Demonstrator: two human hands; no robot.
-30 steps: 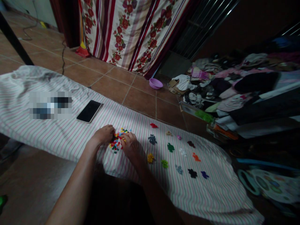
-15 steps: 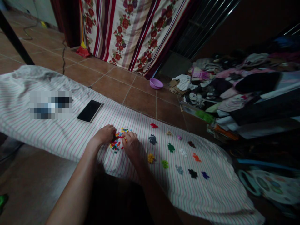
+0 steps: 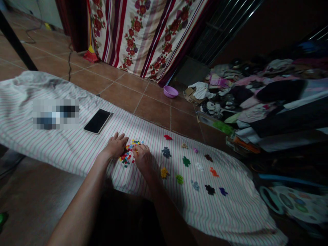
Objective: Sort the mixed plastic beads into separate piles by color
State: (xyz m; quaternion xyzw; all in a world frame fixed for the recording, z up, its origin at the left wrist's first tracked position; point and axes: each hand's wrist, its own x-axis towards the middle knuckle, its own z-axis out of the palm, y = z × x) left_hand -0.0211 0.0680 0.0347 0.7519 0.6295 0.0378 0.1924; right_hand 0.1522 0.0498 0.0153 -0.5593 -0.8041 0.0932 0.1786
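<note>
A mixed pile of tiny coloured pieces, in red, yellow, blue, green and white, lies on the striped cloth between my hands. My left hand rests at the pile's left edge, its fingers stretched out and slightly apart. Over the right side of the pile, my right hand has its fingers curled and pressed together. Yellow shows by its fingertips, but what they hold is too small to make out. To the right are small single-colour heaps, among them dark grey, yellow, dark green and red.
A phone lies on the cloth left of the pile, with a blurred-out patch beyond it. More heaps, such as black and orange, sit farther right. A purple basin stands on the tiled floor, near piled clothes.
My left hand has lifted slightly, and its fingers have straightened and spread away from the pile. My right hand has shifted a little left, with its fingers still curled over the pieces.
</note>
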